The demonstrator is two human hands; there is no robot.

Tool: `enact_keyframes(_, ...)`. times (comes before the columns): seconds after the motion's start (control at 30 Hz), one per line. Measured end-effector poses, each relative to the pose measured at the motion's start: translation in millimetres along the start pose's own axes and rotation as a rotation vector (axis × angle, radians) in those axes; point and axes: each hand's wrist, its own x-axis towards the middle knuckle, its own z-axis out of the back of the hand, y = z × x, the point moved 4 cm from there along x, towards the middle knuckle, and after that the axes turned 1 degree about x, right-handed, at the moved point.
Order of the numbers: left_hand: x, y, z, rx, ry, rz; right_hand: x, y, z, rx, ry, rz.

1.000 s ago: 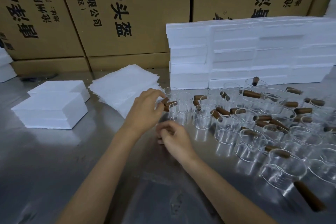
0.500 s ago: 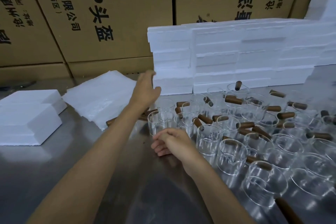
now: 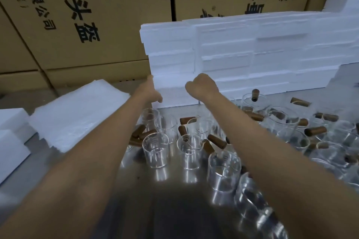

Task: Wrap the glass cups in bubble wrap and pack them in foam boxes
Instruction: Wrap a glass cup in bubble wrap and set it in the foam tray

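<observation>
At the far left of the frame sit white foam blocks [image 3: 11,134], and just right of them a stack of thin white wrap sheets [image 3: 77,116], kept beside the work spot, we judge, so a sheet can be pulled without reaching over glass. Our left hand [image 3: 150,91] lies flat against the left end of the stacked foam boxes [image 3: 242,54] in the upper middle, fingers hidden behind the corner, so we cannot tell how far they curl. Our right hand [image 3: 202,86] is loosely curled in front of the stack's lower rows; whether it touches or holds anything we cannot tell. We judge both are bracketing one box to draw it out. The glass cups [image 3: 155,149] with brown handles crowd the metal table [image 3: 58,190] from centre to right, right up to the stack's foot, so the free room lies lower left; a box should be lifted over the cup rims.
</observation>
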Motion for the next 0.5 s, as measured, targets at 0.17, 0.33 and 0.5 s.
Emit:
enact_keyframes(0.17, 10, 12, 1, 0.046, -0.024, -0.021, 40, -26, -8, -0.354, 0.073, 0.017)
enact_keyframes(0.33, 12, 18, 3, 0.002, -0.013, 0.028, 46, -30, -31, -0.331, 0.193, -0.024)
enact_keyframes(0.5, 4, 13, 6, -0.116, 0.06, 0.103, 41, -29, -38, -0.289, 0.24, -0.041)
